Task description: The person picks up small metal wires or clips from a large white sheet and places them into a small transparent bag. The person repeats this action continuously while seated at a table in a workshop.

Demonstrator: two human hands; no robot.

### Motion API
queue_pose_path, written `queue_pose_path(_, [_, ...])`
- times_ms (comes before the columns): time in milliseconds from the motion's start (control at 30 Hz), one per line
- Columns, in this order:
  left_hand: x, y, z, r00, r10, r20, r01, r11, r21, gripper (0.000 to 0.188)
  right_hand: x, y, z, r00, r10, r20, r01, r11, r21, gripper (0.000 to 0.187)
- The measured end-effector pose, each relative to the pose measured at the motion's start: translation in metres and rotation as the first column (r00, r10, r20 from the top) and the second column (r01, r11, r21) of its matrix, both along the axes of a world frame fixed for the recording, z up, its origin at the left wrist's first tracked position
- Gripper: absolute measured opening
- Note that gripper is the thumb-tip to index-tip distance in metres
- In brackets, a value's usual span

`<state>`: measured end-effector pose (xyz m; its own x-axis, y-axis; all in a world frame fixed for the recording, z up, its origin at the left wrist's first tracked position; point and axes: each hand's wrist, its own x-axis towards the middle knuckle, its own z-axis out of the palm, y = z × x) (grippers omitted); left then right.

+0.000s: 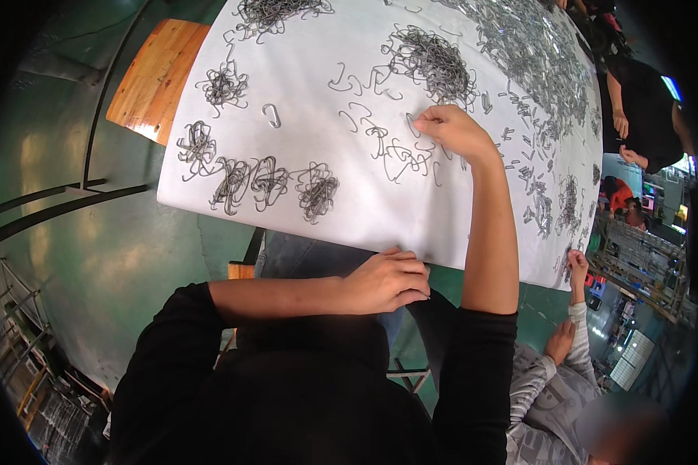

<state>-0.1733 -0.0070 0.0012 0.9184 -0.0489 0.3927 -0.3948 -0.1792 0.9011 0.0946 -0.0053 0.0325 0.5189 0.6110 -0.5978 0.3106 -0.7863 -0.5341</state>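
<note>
Starting at the far left, a wooden bench [157, 77] pokes out from under the white table [302, 62], and beside it sit small tangled bundles of grey wire hooks [223, 84]. A near row of sorted bundles [270, 184] runs along the table's near-left edge, each clump apart from the next. Moving right, the left hand [386, 280] rests at the near edge of the table, fingers loosely curled, holding nothing that I can see. Further right, the right hand [451, 130] is closed in a fist, knuckles up, pinching at loose hooks [399, 155] spread flat on the cloth; whether a hook is actually caught between the fingers I cannot tell, the fist hides it. Just beyond it lies the big heap [436, 66]. To do this gathering well, I'd judge the hooks want lifting clear one by one, since they snag each other readily. At the right edge, another person's hand [578, 262] touches the table.
</note>
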Motion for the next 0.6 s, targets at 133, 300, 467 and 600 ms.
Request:
queue_pose_path(133, [0.001,-0.002,0.000,1.000,-0.015,-0.003,0.015,1.000,0.015,0.009,-0.001,-0.025,0.002,0.839,-0.090,-0.536,0.285,0.912,0.294,0.026])
queue_pose_path(300, [0.002,-0.003,0.000,1.000,0.000,0.010,0.000,1.000,-0.013,0.008,-0.026,-0.034,0.000,0.607,-0.022,-0.794,0.668,0.556,0.495,0.023])
queue_pose_path(467, [0.001,-0.003,0.000,1.000,-0.015,-0.005,0.015,1.000,-0.007,0.007,-0.019,0.008,-0.011,0.867,-0.322,-0.380,0.467,0.792,0.394,0.018])
queue_pose_path(600, [0.000,-0.004,-0.001,1.000,-0.009,-0.007,0.009,1.000,-0.006,0.007,-0.029,0.035,-0.032,0.865,-0.037,0.500,-0.139,0.940,0.310,0.015])
